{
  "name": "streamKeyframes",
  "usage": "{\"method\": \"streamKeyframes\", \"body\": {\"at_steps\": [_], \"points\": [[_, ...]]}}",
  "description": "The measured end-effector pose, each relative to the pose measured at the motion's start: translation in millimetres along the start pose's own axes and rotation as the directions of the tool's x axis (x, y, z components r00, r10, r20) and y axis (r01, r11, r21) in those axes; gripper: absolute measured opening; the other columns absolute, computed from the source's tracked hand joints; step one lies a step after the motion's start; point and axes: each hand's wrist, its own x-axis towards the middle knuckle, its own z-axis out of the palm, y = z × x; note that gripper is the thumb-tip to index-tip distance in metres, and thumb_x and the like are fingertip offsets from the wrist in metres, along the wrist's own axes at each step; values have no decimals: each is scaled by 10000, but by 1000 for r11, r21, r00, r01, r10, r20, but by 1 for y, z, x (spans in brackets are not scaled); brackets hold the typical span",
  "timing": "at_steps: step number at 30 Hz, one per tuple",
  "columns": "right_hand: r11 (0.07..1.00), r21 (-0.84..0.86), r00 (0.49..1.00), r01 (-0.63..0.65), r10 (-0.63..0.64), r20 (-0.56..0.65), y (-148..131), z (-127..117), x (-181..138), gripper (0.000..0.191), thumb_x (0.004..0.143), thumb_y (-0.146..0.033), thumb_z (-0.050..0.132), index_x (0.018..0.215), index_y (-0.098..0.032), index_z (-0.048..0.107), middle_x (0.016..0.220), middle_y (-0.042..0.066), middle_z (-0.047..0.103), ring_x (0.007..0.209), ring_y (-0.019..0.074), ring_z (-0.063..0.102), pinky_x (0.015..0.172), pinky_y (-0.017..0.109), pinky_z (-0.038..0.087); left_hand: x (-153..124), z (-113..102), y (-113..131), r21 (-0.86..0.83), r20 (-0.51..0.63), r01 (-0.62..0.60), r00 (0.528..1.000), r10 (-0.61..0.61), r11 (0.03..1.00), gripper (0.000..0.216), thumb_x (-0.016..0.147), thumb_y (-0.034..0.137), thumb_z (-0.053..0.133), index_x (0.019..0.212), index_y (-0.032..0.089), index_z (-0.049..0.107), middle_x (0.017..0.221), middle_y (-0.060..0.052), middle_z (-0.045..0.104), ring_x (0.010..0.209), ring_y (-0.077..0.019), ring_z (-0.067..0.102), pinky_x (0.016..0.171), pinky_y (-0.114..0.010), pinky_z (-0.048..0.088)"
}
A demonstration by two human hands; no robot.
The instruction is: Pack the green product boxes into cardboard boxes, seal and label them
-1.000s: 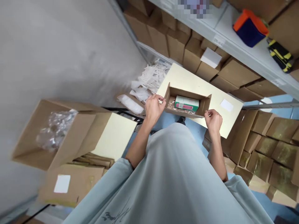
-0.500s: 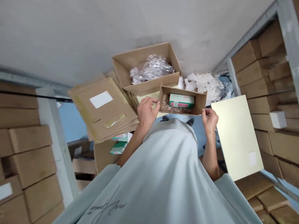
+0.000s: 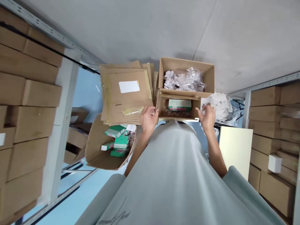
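Note:
A small open cardboard box [image 3: 179, 117] sits in front of me, with a green and white carton [image 3: 180, 105] and some clear wrap inside. My left hand [image 3: 148, 119] is closed at its left edge, thumb against the cardboard. At the opposite edge, my right hand [image 3: 208, 117] has its thumb on the box wall and its fingers curled outside. Directly behind stands a larger open cardboard box [image 3: 187, 93], holding crumpled paper and clear plastic wrap [image 3: 195, 79].
Flattened cardboard [image 3: 131, 103] is stacked left of the boxes. Below it, an open carton [image 3: 93, 150] contains several green and white packages [image 3: 122, 140]. Shredded white paper [image 3: 221, 106] and a pale yellow panel [image 3: 235, 147] are at right. Shelves of boxes [image 3: 35, 134] flank both sides.
My view has turned, bringing the left carton more into sight. The small box has moved up against the larger one and looks more level. Both hands remain at its sides.

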Motion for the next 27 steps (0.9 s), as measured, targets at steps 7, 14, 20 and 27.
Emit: {"method": "streamKeyframes", "body": {"at_steps": [7, 14, 20, 27], "points": [[932, -57, 915, 357, -336, 224, -72, 40, 156, 514, 1090, -392, 642, 1573, -218, 623, 1699, 226, 519, 1612, 418, 422, 1302, 693, 389, 36, -11, 48, -68, -71, -185, 981, 180, 980, 471, 955, 316, 868, 1394, 262, 707, 1383, -114, 728, 1344, -323, 687, 1201, -473, 550], [920, 134, 904, 367, -387, 181, -76, 46, 185, 207, 1064, -320, 650, 1220, -266, 775, 1566, 136, 656, 1566, 367, 499, 1331, 637, 418, 49, -16, 82, -218, -19, -252, 967, 254, 943, 391, 1023, 303, 785, 1408, 262, 726, 1446, -113, 717, 1391, -297, 682, 1193, -448, 584], [819, 462, 910, 339, -411, 60, -88, -18, 124, 175, 1080, -301, 593, 1091, -288, 767, 1469, 88, 705, 1461, 323, 632, 1272, 605, 510, 75, -8, 113, -439, 99, -180, 964, 247, 880, 829, 840, 431, 998, 1586, 303, 661, 1756, -124, 531, 1667, -413, 467, 1272, -513, 540], [720, 642, 927, 266, -373, 35, -95, -25, 91, 256, 1146, -469, 575, 1157, -300, 767, 1449, 105, 727, 1444, 317, 672, 1222, 588, 569, 77, 19, 135, -767, 253, 83, 950, 182, 636, 544, 890, 540, 926, 1350, 266, 825, 1416, -92, 818, 1330, -343, 767, 1139, -484, 641]]}}
